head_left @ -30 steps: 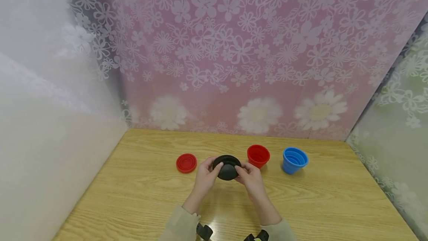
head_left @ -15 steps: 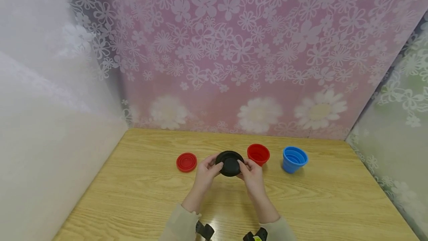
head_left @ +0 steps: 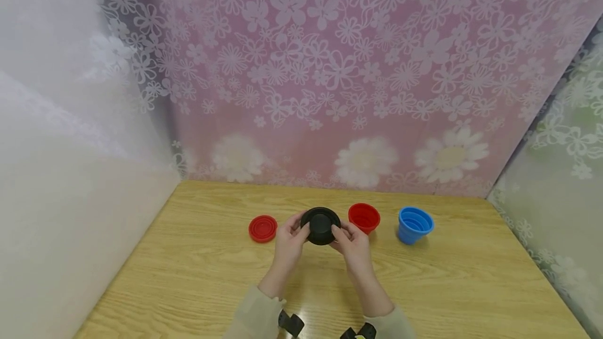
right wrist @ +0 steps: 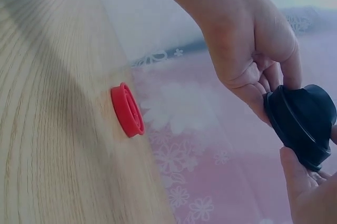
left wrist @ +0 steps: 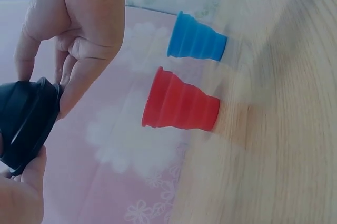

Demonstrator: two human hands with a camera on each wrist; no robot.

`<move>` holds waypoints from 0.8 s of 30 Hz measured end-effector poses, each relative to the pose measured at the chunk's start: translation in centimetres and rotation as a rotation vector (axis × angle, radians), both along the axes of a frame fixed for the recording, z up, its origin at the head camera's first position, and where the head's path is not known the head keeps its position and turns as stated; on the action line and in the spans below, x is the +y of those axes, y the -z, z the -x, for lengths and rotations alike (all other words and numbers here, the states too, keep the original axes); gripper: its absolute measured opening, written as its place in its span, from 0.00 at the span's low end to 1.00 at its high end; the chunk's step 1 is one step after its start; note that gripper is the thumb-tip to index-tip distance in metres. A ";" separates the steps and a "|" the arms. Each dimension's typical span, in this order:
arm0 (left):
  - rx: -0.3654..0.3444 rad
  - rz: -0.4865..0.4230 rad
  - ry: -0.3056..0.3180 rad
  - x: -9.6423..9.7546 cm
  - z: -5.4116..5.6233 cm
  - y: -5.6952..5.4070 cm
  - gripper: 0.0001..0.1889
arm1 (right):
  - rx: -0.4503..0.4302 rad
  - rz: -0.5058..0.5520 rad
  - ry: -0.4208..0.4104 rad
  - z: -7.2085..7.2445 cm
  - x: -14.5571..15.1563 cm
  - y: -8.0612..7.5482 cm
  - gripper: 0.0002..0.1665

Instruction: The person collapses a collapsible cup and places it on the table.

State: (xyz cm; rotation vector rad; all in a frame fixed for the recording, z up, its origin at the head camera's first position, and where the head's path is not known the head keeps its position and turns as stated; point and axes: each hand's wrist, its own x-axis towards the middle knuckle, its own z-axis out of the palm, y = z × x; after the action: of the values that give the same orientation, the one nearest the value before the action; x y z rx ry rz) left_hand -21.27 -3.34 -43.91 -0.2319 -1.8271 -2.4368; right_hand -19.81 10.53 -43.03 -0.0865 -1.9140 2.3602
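Both hands hold a black collapsible cup (head_left: 320, 226) up above the table. My left hand (head_left: 288, 245) grips its left rim and my right hand (head_left: 355, 249) its right rim, thumbs on the near side. Partly folded, the cup has its rounded base bulging out in the right wrist view. A flattened red collapsible cup (head_left: 263, 228) lies left of the hands. Behind the right hand stands an expanded red cup (head_left: 364, 217), partly covered by the fingers. Farther right is an expanded blue cup (head_left: 415, 225), upright.
The wooden table (head_left: 198, 266) runs up to a pink flowered curtain (head_left: 301, 93) at the back. Pale sheets hang along the left side (head_left: 85, 171) and right side (head_left: 560, 213).
The black cup has tipped so its round base faces the head camera more squarely, and has risen slightly. Both hands keep their hold; the other cups have not moved.
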 end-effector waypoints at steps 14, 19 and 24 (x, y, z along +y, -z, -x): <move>-0.102 -0.079 0.045 -0.1 -0.1 0.4 0.19 | 0.031 -0.025 0.000 0.3 0.4 0.1 0.16; -0.141 -0.004 0.021 -0.8 0.2 0.5 0.17 | 0.044 -0.018 -0.057 0.5 0.9 0.1 0.16; -0.104 0.138 0.047 -1.5 0.4 0.7 0.17 | 0.073 -0.109 -0.081 1.0 1.6 0.1 0.15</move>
State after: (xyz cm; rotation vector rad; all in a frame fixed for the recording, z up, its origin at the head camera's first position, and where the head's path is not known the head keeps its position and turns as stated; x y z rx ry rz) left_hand -21.72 -4.80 -44.62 -0.1622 -2.0587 -2.3984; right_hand -20.77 12.08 -43.17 0.0861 -2.0427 2.2681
